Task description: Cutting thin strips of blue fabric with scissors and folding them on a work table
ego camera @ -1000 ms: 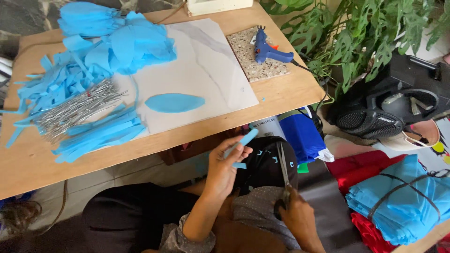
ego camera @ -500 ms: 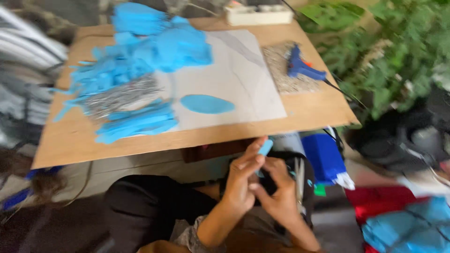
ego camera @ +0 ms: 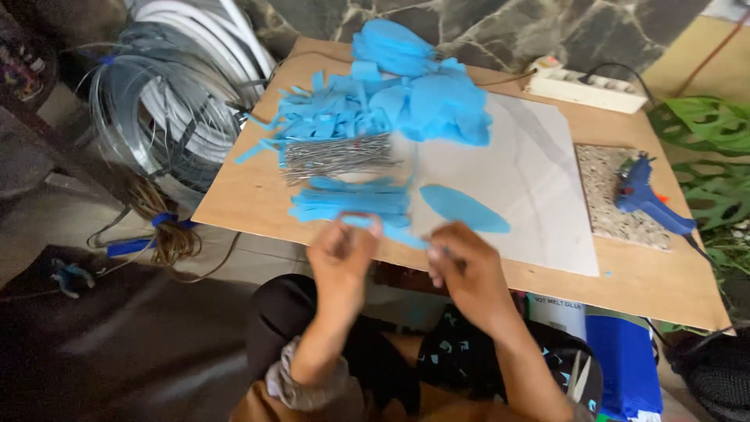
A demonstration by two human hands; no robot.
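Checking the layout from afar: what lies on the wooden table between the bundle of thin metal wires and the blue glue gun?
In the head view, the white sheet spans that stretch, with the leaf-shaped blue foam piece lying on it.

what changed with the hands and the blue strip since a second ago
Both hands rose from the lap to the table edge. The left hand and the right hand now hold the blue strip between them; the scissors the right hand held earlier are out of sight. The leaf shape, wire bundle and glue gun stayed put.
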